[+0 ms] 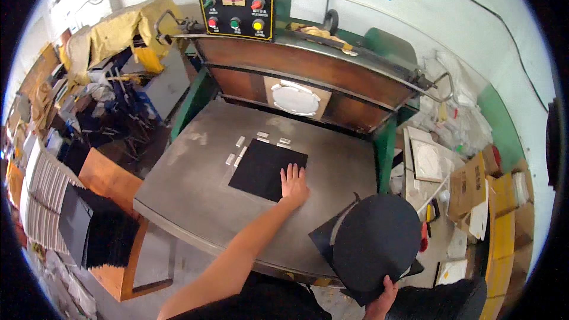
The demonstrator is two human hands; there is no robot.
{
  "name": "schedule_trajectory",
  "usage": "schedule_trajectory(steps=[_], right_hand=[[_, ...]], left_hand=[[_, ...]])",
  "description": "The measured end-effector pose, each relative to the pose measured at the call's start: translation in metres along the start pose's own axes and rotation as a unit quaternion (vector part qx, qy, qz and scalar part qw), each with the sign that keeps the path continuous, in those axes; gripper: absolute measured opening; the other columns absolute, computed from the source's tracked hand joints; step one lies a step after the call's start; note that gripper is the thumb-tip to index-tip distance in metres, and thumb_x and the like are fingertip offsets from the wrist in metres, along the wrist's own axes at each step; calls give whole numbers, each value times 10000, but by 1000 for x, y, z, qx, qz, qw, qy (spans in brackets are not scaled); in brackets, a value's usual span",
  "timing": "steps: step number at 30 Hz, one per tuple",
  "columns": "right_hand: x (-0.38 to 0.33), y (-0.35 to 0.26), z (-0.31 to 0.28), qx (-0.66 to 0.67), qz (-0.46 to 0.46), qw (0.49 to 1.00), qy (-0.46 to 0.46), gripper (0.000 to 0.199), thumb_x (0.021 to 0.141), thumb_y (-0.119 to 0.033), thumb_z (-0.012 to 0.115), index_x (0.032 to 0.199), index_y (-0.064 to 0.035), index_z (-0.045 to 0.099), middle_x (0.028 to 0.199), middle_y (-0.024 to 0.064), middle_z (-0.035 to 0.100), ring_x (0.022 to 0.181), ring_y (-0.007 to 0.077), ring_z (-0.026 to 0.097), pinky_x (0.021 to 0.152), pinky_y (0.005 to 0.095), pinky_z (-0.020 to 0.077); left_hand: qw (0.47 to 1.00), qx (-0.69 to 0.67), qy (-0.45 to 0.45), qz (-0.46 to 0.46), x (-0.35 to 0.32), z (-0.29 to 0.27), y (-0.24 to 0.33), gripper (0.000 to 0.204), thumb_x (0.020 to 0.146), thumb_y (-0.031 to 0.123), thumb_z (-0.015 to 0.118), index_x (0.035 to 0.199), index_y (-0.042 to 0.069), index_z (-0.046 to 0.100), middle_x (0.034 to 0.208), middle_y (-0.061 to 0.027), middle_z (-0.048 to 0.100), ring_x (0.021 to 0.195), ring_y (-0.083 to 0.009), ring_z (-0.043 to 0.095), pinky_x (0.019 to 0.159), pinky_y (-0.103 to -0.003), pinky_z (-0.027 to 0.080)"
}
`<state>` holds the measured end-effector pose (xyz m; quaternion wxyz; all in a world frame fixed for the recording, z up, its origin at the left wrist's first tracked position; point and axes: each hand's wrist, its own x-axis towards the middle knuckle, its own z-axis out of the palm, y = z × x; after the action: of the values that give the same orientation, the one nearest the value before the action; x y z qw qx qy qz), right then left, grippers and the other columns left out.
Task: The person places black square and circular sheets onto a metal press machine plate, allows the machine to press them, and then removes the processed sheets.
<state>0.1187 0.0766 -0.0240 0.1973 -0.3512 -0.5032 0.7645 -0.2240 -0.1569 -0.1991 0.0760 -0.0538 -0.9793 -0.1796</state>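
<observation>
Right hand (382,300) pinches the disc (378,240) by its edge, lower right, likely light and slightly bendy, best gripped by the rim, while left hand (294,187), fingers out flat, rests on the sheet (261,169), mid-frame, probably thin, best lifted by a corner.

Decently bright, soft shadows, smooth white wall (498,62) pretty bright at 2 o'clock; fisheye bends edges hard, corners black.

Your grey worktop (189,184) carries a black square sheet (261,169) near its middle, with small white blocks (239,141) lying around the sheet's left and far sides.
</observation>
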Motion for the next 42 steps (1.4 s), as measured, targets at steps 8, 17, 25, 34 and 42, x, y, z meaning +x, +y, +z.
schedule_trajectory(steps=[8,17,25,34,42], right_hand=[[-100,-7,17,89,-83,989,79,562,803,-120,666,1318,-40,456,1206,125,556,1104,304,556,954,484,461],[-131,20,-45,50,21,993,108,220,900,-136,640,1104,-103,565,917,-23,607,644,60,492,450,205,319],[-241,75,-262,-25,2,939,342,249,945,-232,585,1052,-20,662,833,61,669,587,87,477,543,221,373],[-370,121,-403,-564,92,598,562,204,814,-185,610,915,-37,709,828,191,695,793,381,666,699,458,513],[-415,396,-423,-729,313,358,491,492,884,-334,557,1314,-95,539,1029,78,582,913,258,551,884,618,456]], left_hand=[[1000,-9,-28,10,1,5,12,470,845,313,642,1221,49,543,1372,-164,498,1355,-319,383,1105,-543,280],[511,-626,-587,57,-155,-152,94,383,958,253,583,1252,13,534,1081,-63,616,984,-163,571,896,-314,469],[471,-703,-527,79,-208,-195,208,419,948,66,524,1360,23,457,1294,-98,560,1195,-222,527,1019,-398,415],[357,-694,-611,133,-270,-208,484,387,961,107,548,1336,53,465,1307,-88,563,1180,-264,552,987,-471,441],[511,-571,-628,139,-307,-194,543,277,975,159,539,1228,47,526,1123,-109,652,934,-249,681,778,-411,578]])
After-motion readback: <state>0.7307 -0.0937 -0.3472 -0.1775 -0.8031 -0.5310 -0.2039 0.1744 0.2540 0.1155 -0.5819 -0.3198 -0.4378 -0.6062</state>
